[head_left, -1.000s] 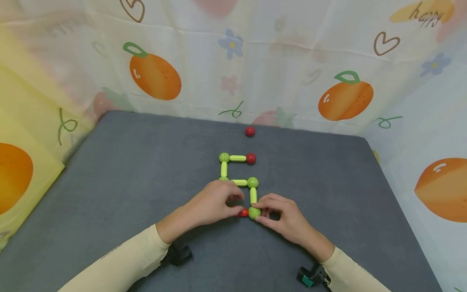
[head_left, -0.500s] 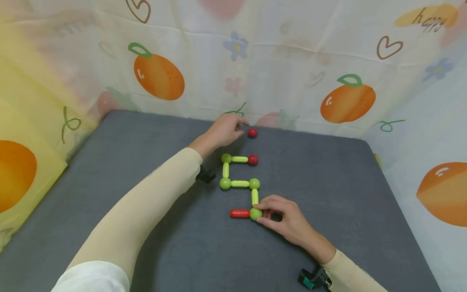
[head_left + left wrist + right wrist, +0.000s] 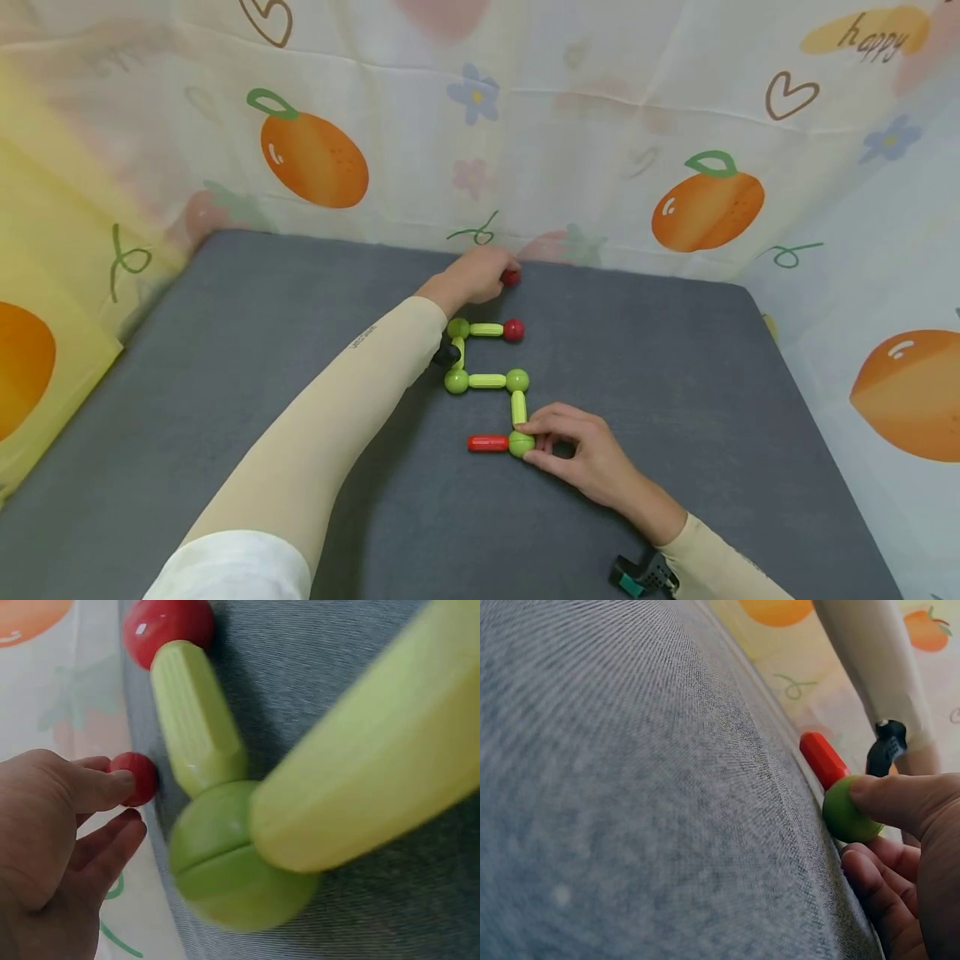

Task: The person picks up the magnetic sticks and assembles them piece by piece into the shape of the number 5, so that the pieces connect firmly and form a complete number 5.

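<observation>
My left hand is stretched to the far edge of the table, thumb and index finger pinching a loose red ball. Nearer the front, my right hand pinches a green ball at the end of a zigzag chain. A red rod points left from that ball. Yellow-green rods and other green balls make up the rest of the chain, which ends in a second red ball. My left wrist overlaps the chain's upper left corner in the head view.
The chain lies flat on a dark grey table. A printed curtain hangs right behind the table's far edge, with yellow cloth on the left. Small black cameras are strapped to both wrists.
My left hand has left the red rod at the front, reached across to the far edge and taken hold of the loose red ball. The right hand stays on the green ball.
</observation>
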`<state>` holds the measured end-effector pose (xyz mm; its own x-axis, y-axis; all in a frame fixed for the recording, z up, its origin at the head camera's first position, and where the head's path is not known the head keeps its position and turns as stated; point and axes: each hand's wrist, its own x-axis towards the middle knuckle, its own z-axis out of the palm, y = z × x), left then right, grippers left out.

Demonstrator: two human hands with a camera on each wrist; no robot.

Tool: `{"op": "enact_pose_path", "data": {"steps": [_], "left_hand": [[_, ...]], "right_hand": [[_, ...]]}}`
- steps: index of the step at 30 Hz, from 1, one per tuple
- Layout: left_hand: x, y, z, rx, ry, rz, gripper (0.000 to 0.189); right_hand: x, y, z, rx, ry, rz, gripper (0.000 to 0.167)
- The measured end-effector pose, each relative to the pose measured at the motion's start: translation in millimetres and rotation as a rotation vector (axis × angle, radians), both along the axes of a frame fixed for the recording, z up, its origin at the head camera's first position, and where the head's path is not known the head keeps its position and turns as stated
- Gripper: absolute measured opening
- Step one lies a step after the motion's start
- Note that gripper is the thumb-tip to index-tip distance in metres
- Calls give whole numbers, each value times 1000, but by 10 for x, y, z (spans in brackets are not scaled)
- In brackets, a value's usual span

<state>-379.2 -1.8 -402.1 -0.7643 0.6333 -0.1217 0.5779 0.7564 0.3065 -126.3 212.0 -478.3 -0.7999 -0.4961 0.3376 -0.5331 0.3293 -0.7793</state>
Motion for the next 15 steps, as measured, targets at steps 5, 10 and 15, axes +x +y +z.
{"op": "enact_pose_path", "data": {"steps": [5,10,15], "left_hand": [[33,-57,-41,31,1,21,47],[57,-96,-51,65,11,19,40],[115,-171,-28,168,-40,54,39]], "right_hand": [[-2,-10,-11,0,12,-3,36],[-11,-5,-5,0,26,0,36],[-8,-9,-15,-5,25,0,35]]}}
